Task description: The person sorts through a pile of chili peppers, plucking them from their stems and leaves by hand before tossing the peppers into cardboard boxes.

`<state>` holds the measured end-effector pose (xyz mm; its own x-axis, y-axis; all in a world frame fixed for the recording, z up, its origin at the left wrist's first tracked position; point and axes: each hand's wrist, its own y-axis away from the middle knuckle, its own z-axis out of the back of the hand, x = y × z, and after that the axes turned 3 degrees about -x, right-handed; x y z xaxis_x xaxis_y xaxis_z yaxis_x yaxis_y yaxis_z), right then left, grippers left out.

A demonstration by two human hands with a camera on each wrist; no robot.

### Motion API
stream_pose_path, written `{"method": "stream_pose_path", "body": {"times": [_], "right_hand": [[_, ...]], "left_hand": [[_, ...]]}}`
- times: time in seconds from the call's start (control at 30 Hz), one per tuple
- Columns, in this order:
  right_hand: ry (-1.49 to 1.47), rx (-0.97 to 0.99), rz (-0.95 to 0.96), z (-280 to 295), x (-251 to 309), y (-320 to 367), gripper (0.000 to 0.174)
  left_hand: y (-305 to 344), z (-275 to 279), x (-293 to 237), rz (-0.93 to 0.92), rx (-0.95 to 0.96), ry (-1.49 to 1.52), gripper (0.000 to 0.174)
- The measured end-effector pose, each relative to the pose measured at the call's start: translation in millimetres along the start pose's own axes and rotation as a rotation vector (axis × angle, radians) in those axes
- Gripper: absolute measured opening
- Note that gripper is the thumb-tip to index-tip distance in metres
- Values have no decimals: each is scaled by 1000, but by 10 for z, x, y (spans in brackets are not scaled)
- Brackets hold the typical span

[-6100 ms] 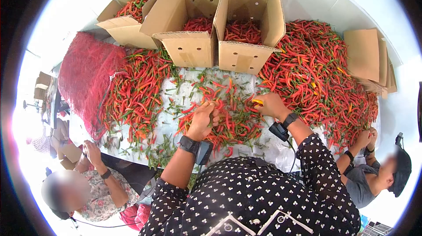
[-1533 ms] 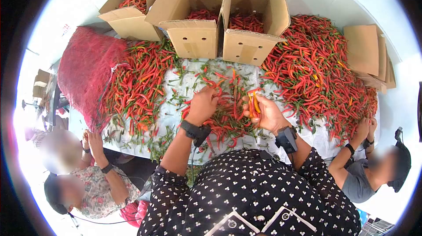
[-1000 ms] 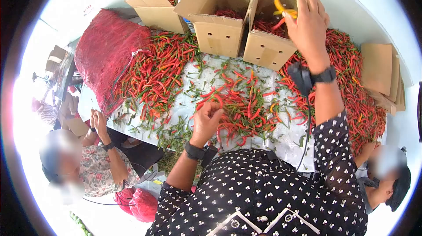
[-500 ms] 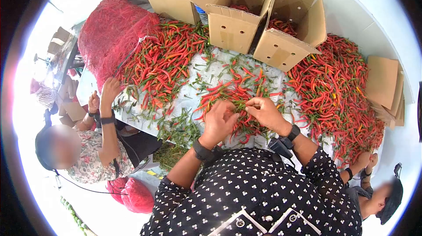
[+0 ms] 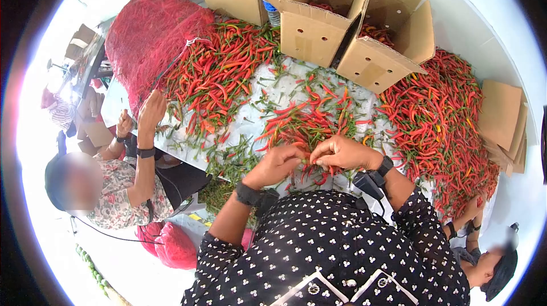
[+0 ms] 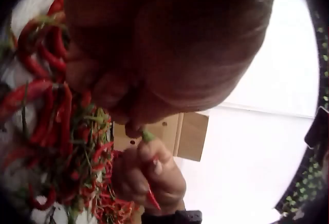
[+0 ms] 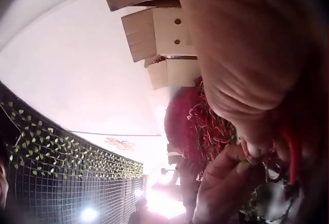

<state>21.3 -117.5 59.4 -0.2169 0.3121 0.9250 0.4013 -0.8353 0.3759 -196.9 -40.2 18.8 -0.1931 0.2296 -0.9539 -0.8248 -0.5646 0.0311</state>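
Above the middle heap of red chili peppers (image 5: pixel 307 123), my left hand (image 5: pixel 278 164) and right hand (image 5: pixel 345 152) meet, fingertips almost touching. In the left wrist view, the right hand (image 6: pixel 149 175) grips a small red chili (image 6: pixel 153 199), its tip pointing down. The chili's green stem (image 6: pixel 147 135) is at the left hand's fingertips. From the right wrist, the left thumb and finger (image 7: pixel 226 175) pinch at that green end, while a red chili (image 7: pixel 293 154) shows among the right hand's shaded fingers. Loose green stems (image 5: pixel 233 155) lie left of the heap.
Large chili piles lie left (image 5: pixel 219 72) and right (image 5: pixel 439 123). Open cardboard boxes (image 5: pixel 376 65) holding chilies stand behind, with flattened cardboard (image 5: pixel 501 112) at far right. A red net sack (image 5: pixel 154 38) lies at far left. One person sits at each side.
My right hand carried yellow and red chilies up over the right-hand box, then came back without the yellow ones. It now meets the left hand at a small red chili. The view has turned.
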Motion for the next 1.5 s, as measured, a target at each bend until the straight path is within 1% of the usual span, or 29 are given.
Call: {"method": "stream_pose_path", "body": {"times": [0.03,0.07,0.1,0.13,0.17,0.2,0.23,0.27,0.3,0.37,0.4,0.47,0.5,0.57,0.6,0.67,0.8,1.0,1.07,1.1,1.13,1.17,1.2,1.27,1.3,1.37,1.4,1.43,1.5], "right_hand": [[-2,2,-1,7,-21,8,16],[-149,-33,-42,13,-62,14,17],[-299,-69,-83,22,-113,20,17],[-402,-131,-26,42,-192,6,15],[-406,-131,-26,44,-256,-21,15],[-561,-236,-57,53,-311,-47,12],[-716,-343,-88,57,-322,-60,9],[-739,-395,-110,42,-307,-82,5],[-738,-395,-109,34,-355,-108,5],[-744,-481,-83,28,-486,-169,11],[-741,-488,-78,22,-467,-157,11],[-633,-548,-107,5,-435,-108,17],[-634,-556,-106,12,-408,-82,17],[-521,-613,-76,0,-369,-30,20],[-526,-621,-65,6,-369,-26,20],[-512,-620,-45,14,-382,-61,20],[-397,-622,-25,-25,-323,-152,19],[-345,-620,-31,-37,-349,-112,19],[-365,-635,-69,-21,-328,-33,19],[-384,-645,-106,-13,-323,3,18],[-384,-648,-108,0,-357,14,18],[-375,-661,-88,21,-410,11,18],[-365,-673,-67,36,-433,16,17],[-395,-688,-51,68,-452,41,16],[-428,-702,-39,78,-459,47,16],[-412,-696,-36,85,-421,28,17],[-392,-688,-30,89,-378,10,20],[-394,-686,-30,78,-298,-4,20],[-263,-679,1,43,-130,-58,26]], "left_hand": [[36,91,3,15,76,1,10],[60,170,-26,236,-43,-48,11],[47,236,1,239,-40,-50,11],[12,306,37,112,-307,-379,9],[-43,352,55,-26,-573,-706,8],[-143,358,43,-26,-572,-707,8],[-273,329,17,-82,-543,-641,10],[-389,286,-9,-138,-514,-574,12],[-507,218,12,-139,-515,-574,12],[-739,80,82,-74,-411,-748,16],[-813,45,71,-82,-410,-747,16],[-912,-22,55,158,-305,-855,22],[-928,-19,108,150,-300,-854,22],[-909,9,248,22,-325,-658,23],[-904,6,250,20,-323,-660,23],[-858,2,256,130,-260,-592,22],[-874,-62,172,166,-303,-707,22],[-1004,-70,206,18,-334,-719,24],[-1039,-81,186,-147,-278,-806,20],[-1084,-84,230,-149,-276,-804,20],[-1140,-74,281,-155,-213,-854,18],[-1169,-69,329,-160,-151,-904,17],[-1164,-55,324,-160,-151,-903,17],[-1163,-5,312,-280,-273,-651,10],[-1143,20,279,-281,-271,-651,10],[-1017,60,107,-12,-213,-68,9],[-937,83,-69,156,-90,120,9],[-870,67,-140,157,-91,119,9],[-760,31,-208,246,-18,345,8]]}}
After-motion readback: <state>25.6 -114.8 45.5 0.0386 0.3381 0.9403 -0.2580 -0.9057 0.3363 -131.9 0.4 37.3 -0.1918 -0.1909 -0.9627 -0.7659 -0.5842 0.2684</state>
